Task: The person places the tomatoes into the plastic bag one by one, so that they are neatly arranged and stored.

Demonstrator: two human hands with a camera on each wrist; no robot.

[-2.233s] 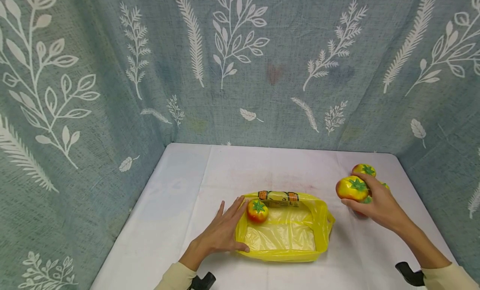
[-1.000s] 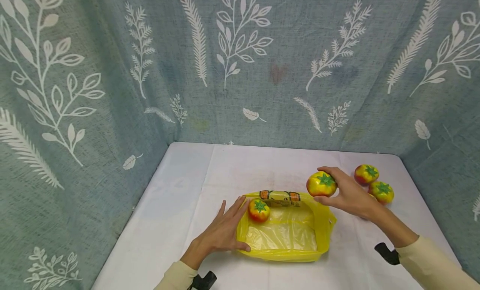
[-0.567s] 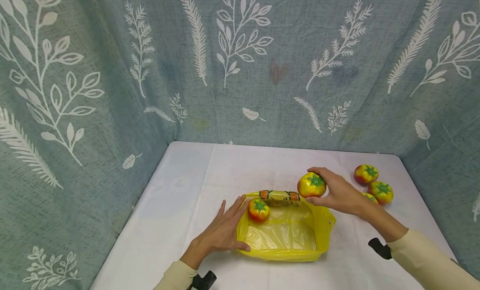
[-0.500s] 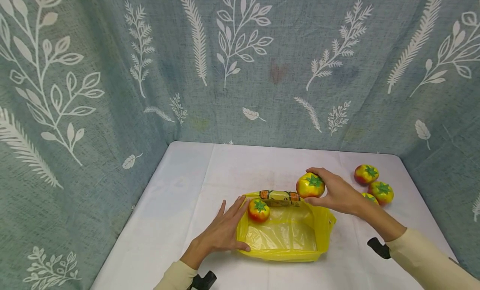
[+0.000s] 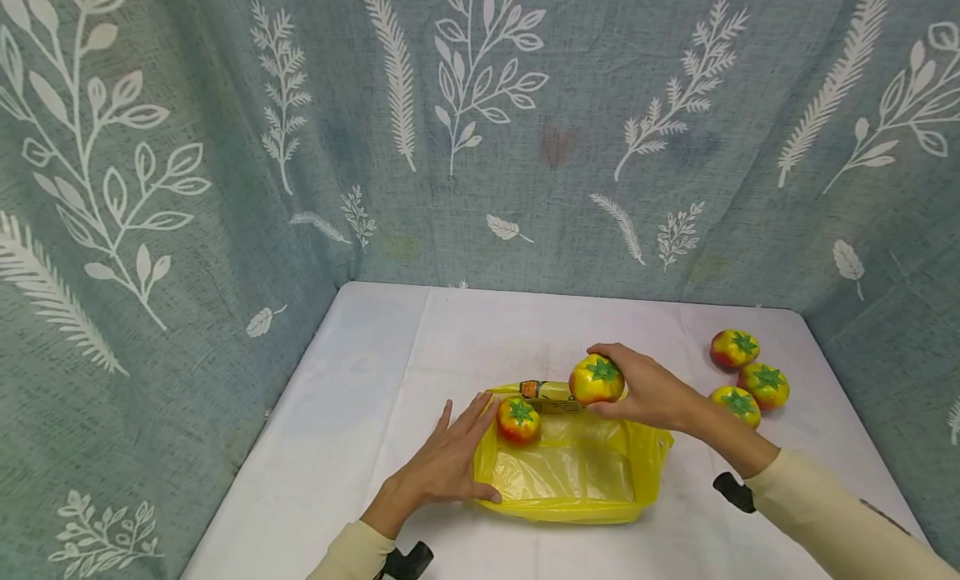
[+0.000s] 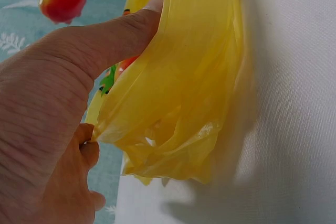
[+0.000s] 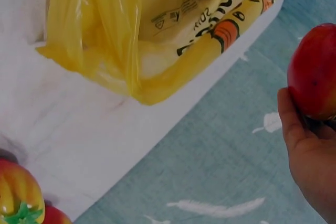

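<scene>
A yellow plastic bag (image 5: 577,511) lies spread out on the table, its mouth facing up. My left hand (image 5: 442,463) rests along its left rim with straight, spread fingers; in the left wrist view the thumb (image 6: 123,35) reaches behind the film. Inside, beside those fingers, sits a red-yellow toy tomato (image 5: 518,422) with a green star-shaped top. Over the bag's far rim my right hand (image 5: 648,392) holds a second toy tomato (image 5: 597,380) between thumb and fingers. That tomato's red underside shows in the right wrist view.
Three more toy tomatoes, including a front one (image 5: 737,406), stand grouped at the table's right side. White cloth covers the table (image 5: 360,380). A blue-green leaf-print curtain (image 5: 555,222) hangs behind it and along both sides.
My right hand has carried a toy tomato leftward from the group at the right to above the bag's far rim. My left hand has stayed at the bag's left side.
</scene>
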